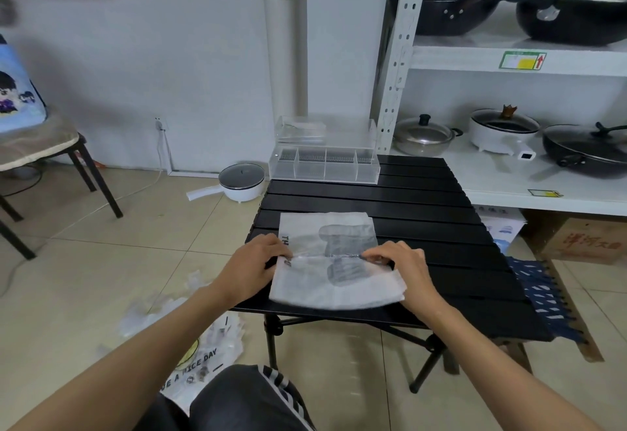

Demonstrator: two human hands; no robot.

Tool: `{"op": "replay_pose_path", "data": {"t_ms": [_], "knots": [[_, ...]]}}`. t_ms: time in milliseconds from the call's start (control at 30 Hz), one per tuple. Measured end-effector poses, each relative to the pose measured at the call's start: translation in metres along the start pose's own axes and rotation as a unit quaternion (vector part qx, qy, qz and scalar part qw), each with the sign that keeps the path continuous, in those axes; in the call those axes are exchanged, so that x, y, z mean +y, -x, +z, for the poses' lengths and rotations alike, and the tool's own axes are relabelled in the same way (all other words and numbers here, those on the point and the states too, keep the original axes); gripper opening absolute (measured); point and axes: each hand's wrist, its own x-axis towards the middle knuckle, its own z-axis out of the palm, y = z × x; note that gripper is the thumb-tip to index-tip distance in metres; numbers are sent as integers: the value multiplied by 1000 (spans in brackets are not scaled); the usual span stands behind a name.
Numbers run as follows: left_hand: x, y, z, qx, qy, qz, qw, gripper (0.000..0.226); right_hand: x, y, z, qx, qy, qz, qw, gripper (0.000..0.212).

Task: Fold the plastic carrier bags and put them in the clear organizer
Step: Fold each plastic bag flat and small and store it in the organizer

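- Near the front edge of the black slatted tabletop (424,213) lies the translucent white plastic carrier bag with a grey print (334,261), flattened, its near part slightly overhanging toward me.
- My left hand (252,266) pinches the bag at its left edge where a crease runs across the middle; my right hand (398,262) pinches the same crease line at the right, fingers curled down onto the film.
- As I judge it, the step in hand is setting a crosswise fold, so both hands should stay level with each other; otherwise the crease goes slantwise and the packet ends up lopsided.
- I would draw the film taut between the two pinches before pressing down, since thin plastic traps air and springs back.
- Next I would sweep from the middle outward along the crease, flattening it onto the slats.
- The gaps between slats may let the film sag, so I would press on a slat, not over a gap.
- At the far end of the tabletop stands the clear acrylic organizer with divided compartments (324,167), well apart from the bag; the folded packet must come out narrow enough for one compartment.
- More crumpled plastic bags (190,339) lie on the tiled floor at my left, not yet folded.
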Motion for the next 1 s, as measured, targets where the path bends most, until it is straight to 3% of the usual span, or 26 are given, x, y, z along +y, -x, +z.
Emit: {"op": "replay_pose_path", "data": {"t_ms": [133, 233, 333, 433, 500, 567, 633, 733, 800, 900, 1000], "knots": [[4, -13, -1, 7, 99, -127, 987, 14, -5, -16, 5, -10, 34, 76, 996, 12], [7, -24, -3, -6, 123, -202, 972, 43, -10, -29, 8, 16, 12, 164, 986, 28], [13, -32, 1, 17, 92, -242, 966, 46, -11, -36, 10, 41, 32, 195, 979, 43], [7, -35, 9, 47, 94, -272, 956, 45, -16, -40, 12, 53, 64, 209, 974, 41], [6, -35, 13, 59, 79, -279, 955, 32, -19, -41, 14, 61, 94, 209, 972, 38], [8, -34, 15, 89, 78, -281, 952, 25, -20, -41, 18, 74, 122, 200, 969, 34], [14, -32, 14, 110, 78, -271, 953, 32, -20, -40, 21, 89, 135, 193, 968, 30], [19, -30, 12, 111, -38, -179, 977, 25, -23, -39, 20, 117, 177, 165, 963, 30], [18, -32, 13, 89, -102, -107, 985, 18, -26, -40, 19, 136, 215, 95, 963, 26], [16, -35, 17, 25, -107, -48, 993, 38, -31, -43, 25, 72, 203, -11, 976, 37], [14, -35, 18, -52, -95, -84, 991, 45, -35, -46, 31, -19, 210, 10, 977, 41]]}}
